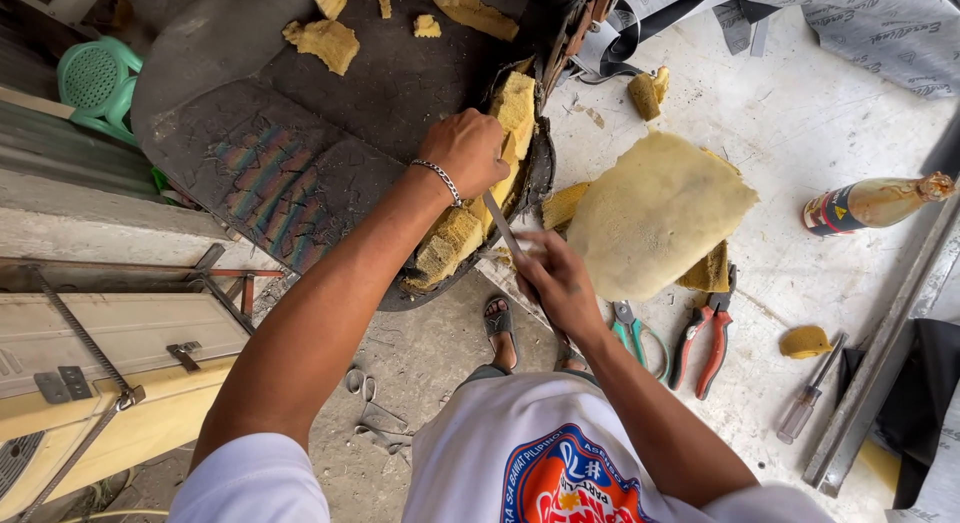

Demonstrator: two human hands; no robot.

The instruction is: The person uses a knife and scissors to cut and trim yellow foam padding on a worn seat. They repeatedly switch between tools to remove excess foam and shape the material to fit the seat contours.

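Well to the right of the fingers, a bottle [872, 203] with a dark red-and-white label lies on its side on the pale floor; its print is too small to make out. The left hand [466, 151], fingers curled tight, grips the yellow foam [478, 208] at the edge of the black seat base [300, 113]. The right hand [556, 279] is closed around a thin blade [502, 228] pointing into that foam; its tip is hidden. Red pliers [703, 345] lie just right of the right hand, beside a loose foam pad [655, 213].

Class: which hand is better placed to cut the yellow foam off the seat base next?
Probably the right hand: it grips the blade against the foam, while the left hand presses the foam.
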